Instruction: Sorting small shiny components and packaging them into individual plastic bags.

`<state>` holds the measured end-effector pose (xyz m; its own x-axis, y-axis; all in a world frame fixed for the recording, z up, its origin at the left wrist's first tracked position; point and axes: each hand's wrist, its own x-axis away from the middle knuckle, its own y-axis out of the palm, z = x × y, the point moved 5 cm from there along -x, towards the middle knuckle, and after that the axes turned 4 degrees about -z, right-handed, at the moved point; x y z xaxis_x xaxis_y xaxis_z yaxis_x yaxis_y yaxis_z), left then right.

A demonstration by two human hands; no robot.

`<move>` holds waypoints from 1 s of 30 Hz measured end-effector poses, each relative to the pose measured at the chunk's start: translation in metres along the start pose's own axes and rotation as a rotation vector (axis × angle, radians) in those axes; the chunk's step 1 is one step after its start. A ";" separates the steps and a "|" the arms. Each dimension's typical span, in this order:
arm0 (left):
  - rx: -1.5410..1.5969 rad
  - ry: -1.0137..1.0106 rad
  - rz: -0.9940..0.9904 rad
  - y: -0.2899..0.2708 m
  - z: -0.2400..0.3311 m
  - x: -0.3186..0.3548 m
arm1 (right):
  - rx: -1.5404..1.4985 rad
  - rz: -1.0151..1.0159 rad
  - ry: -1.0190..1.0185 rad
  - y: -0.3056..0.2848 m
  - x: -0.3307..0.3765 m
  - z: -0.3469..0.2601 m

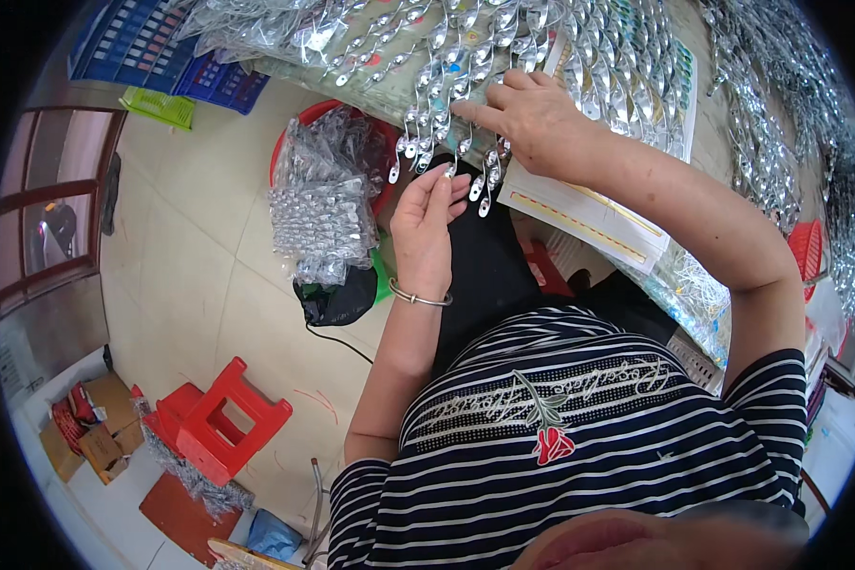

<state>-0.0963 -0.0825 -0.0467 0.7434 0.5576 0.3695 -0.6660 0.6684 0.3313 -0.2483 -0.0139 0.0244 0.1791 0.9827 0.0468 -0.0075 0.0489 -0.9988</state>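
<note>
We see the left hand [429,209] just off the near edge of the table [375,98], thumb and fingers pinched closely on the lower end of a twisted silver strip [463,145], which hangs over that edge. The right hand [534,122] lies over the table's near edge, forefinger stretched leftward among the strips; its other fingertips are partly hidden, so we cannot tell whether they grip anything. More twisted strips [484,59] spread across the table, and a white sheet [579,226] juts from its near edge. Left of the table, we see a red basin [390,157] heaped with clear bags [323,223] and, farther from it, a red stool [220,427].
</note>
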 end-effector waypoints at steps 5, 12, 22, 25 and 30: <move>-0.008 -0.010 -0.010 -0.004 -0.003 0.003 | -0.026 -0.011 -0.010 0.003 -0.004 0.001; -0.105 0.037 -0.013 -0.012 -0.004 0.018 | -0.031 -0.014 0.000 0.002 -0.006 0.004; -0.273 0.090 -0.008 -0.035 -0.009 0.029 | 0.085 -0.033 -0.087 -0.007 -0.006 0.002; -0.294 0.060 -0.010 -0.042 -0.014 0.036 | 0.093 -0.029 -0.101 -0.010 -0.010 -0.001; -0.288 0.011 -0.031 -0.052 -0.030 0.045 | 0.204 -0.117 -0.063 -0.011 -0.018 -0.006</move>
<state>-0.0263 -0.0774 -0.0728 0.7648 0.5388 0.3531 -0.5989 0.7967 0.0816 -0.2450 -0.0328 0.0349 0.1285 0.9771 0.1695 -0.1904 0.1921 -0.9627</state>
